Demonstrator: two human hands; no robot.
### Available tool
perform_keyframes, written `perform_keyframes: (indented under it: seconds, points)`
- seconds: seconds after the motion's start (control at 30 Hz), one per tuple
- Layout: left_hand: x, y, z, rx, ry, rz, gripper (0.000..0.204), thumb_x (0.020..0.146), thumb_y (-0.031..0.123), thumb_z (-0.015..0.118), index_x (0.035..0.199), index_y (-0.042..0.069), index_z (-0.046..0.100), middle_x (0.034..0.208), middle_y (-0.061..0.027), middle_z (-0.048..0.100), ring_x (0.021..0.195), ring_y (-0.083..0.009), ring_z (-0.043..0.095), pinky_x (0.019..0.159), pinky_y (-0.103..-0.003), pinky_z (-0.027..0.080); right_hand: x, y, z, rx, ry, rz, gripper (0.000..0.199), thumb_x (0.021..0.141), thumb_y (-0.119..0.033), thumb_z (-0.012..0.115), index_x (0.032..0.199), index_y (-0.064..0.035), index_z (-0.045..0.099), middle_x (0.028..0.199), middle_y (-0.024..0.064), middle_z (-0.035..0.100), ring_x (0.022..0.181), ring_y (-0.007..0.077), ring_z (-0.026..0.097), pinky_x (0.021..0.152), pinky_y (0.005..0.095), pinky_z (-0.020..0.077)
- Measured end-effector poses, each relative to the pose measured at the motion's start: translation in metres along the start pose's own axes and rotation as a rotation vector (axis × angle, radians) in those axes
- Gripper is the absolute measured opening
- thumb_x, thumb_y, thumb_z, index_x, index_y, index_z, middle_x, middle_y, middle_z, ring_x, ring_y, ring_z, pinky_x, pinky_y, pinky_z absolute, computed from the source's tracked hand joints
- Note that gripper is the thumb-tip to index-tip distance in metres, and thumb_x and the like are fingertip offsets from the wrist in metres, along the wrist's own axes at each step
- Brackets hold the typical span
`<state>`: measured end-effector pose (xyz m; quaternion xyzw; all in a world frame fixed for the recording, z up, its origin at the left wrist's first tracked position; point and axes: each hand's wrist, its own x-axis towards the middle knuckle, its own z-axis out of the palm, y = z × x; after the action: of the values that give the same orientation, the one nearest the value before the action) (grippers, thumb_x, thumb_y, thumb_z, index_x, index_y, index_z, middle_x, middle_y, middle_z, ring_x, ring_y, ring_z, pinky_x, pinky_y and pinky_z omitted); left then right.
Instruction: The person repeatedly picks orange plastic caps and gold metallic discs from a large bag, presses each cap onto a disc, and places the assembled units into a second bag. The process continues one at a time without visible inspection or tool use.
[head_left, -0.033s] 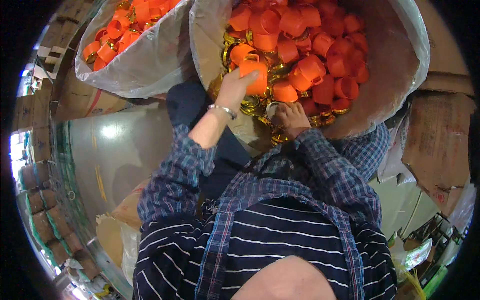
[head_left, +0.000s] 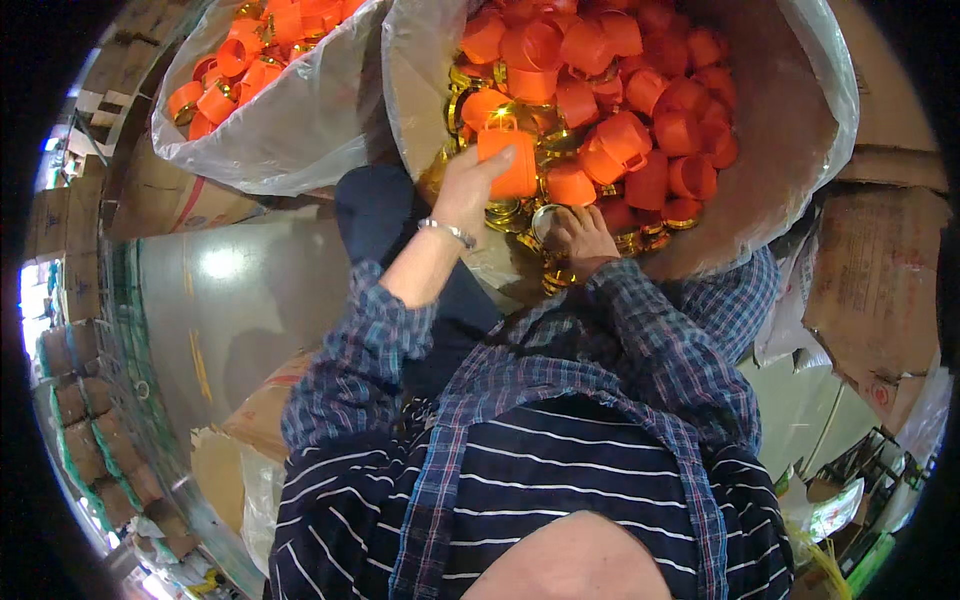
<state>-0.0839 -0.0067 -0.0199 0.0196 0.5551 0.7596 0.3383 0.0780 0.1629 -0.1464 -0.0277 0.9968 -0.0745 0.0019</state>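
My left hand (head_left: pixel 472 190) is closed round an orange plastic cup (head_left: pixel 508 165), its handle turned toward the far side. The cup is held over the near left part of the large lined bin (head_left: pixel 392 90). Low in that bin, my right hand (head_left: pixel 583 238) has its fingers curled at a round gold-rimmed lid (head_left: pixel 545 224) with a pale inner face. Part of the lid is hidden by the fingers. Shiny gold lids (head_left: pixel 505 213) lie loose around both hands. Beyond them is a heap of orange cups (head_left: pixel 610 60), some tipped on their sides.
To the far left stands a second bin (head_left: pixel 250 165) lined with clear plastic, holding more orange cups (head_left: pixel 232 55). Flattened cardboard (head_left: pixel 875 290) leans at the right. Stacked brown boxes (head_left: pixel 90 430) line the left side, past the grey floor (head_left: pixel 235 300).
My left hand and its orange cup have shifted very slightly toward me. My right hand stays at the gold-rimmed lid.
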Motion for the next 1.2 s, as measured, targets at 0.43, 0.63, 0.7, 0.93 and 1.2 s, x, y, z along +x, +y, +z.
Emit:
perform_keyframes:
  seconds: [0.43,0.63,0.7,0.93,1.2]
  points:
    - [-0.07,-0.009,0.001,-0.606,0.007,-0.115,0.037,0.103,0.023,0.051,0.133,0.001,0.051,0.129,-0.0113,0.062,0.118,-0.0248,0.06,0.105,-0.041,0.047,-0.005,-0.028,-0.123,2.129,0.336,0.407,0.026,0.098,-0.016,0.061,0.119,-0.0001,0.061,0.119,0.0091,0.064,0.106,0.0137,0.062,0.085,0.0315,0.0508]
    - [-0.093,-0.004,0.046,-0.543,-0.05,-0.064,0.033,0.104,0.024,0.049,0.127,0.001,0.057,0.121,-0.0092,0.065,0.111,-0.0204,0.063,0.099,-0.036,0.049,0.002,-0.069,-0.156,0.935,0.612,0.336,0.032,0.101,-0.014,0.049,0.128,0.0011,0.056,0.134,0.0187,0.053,0.123,0.0289,0.052,0.107,0.0365,0.0381]
    - [-0.102,0.001,0.055,-0.492,-0.027,-0.011,0.033,0.103,0.024,0.051,0.126,0.0,0.058,0.12,-0.0092,0.065,0.109,-0.0198,0.063,0.097,-0.035,0.049,0.0,-0.085,-0.163,1.038,0.628,0.266,0.036,0.102,-0.016,0.047,0.133,0.0016,0.053,0.138,0.0196,0.051,0.126,0.0314,0.049,0.11,0.0377,0.0353]
    - [-0.124,0.012,0.074,-0.452,0.045,0.046,0.035,0.101,0.024,0.052,0.123,-0.002,0.061,0.116,-0.0092,0.067,0.105,-0.0188,0.064,0.094,-0.032,0.049,-0.006,-0.11,-0.172,0.796,0.766,0.221,0.057,0.096,-0.031,0.05,0.14,0.0051,0.043,0.14,0.0235,0.047,0.129,0.0381,0.043,0.111,0.0442,0.031]
    - [-0.115,-0.007,0.071,-0.26,0.103,0.164,0.031,0.102,0.024,0.056,0.118,-0.002,0.064,0.108,-0.0048,0.068,0.094,-0.0133,0.064,0.084,-0.028,0.049,0.003,-0.102,-0.16,0.853,0.735,0.227,0.053,0.098,-0.031,0.046,0.137,0.0057,0.045,0.134,0.0234,0.049,0.126,0.0379,0.045,0.108,0.0417,0.0338]
